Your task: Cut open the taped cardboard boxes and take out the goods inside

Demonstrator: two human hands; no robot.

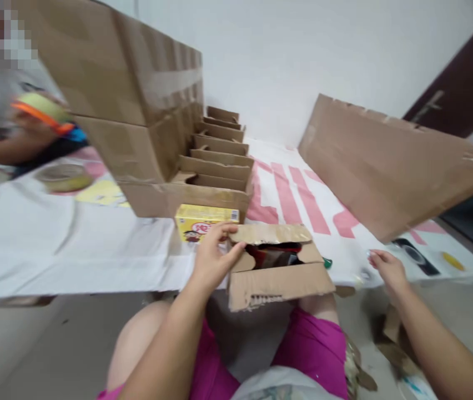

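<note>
A small cardboard box (280,284) lies in front of me at the table edge, its top flaps partly apart. Something red and dark shows inside, too hidden to name. My left hand (215,253) grips the box at its left flap, thumb on top. Right behind that hand stands a yellow printed carton (206,215). Off to the right, my right hand (388,269) is held over the table's edge with thumb and fingertips pinched together. A tiny pale glint shows at the fingertips, too small to name. A green object (327,262) peeks out beside the box.
Stacked cardboard boxes (136,100) and a row of open compartments (220,161) stand at the left. A large cardboard panel (386,150) leans at right, near a black item (415,256) and a yellow disc (453,261). Another person's hand (32,125) holds a tape roll at far left.
</note>
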